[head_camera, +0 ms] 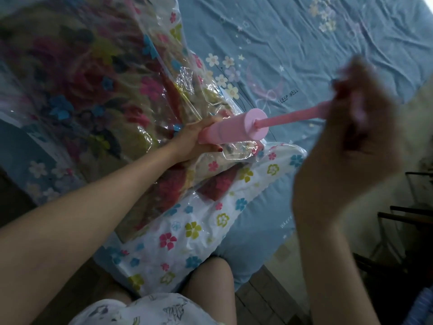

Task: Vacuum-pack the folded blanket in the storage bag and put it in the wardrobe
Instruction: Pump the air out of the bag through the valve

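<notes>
Blanket (77, 73), floral, dark reds and olive, sits inside the clear storage bag (178, 221) on the bed, filling the frame from centre out to 10 o'clock. Bag film is glossy, crinkled, printed with small coloured flowers; its white flap end runs toward 6 o'clock.

Pink hand pump (230, 127): smooth plastic cylinder with a flat round cap, lying against the bag's edge at centre. Left hand (194, 141) wraps the barrel's lower end, fingers curled round it, palm resting on the bag over the blanket.

Thin pink rod (290, 117) extends from the cap toward 3 o'clock. Right hand (356, 127) closes round the rod's far end; motion-blurred, handle shape can't be made out.

Blue bed sheet (304, 43), wrinkled cotton, flower and star print, spans 12 to 3 o'clock. Wood floor (264, 299) at 5 o'clock.
</notes>
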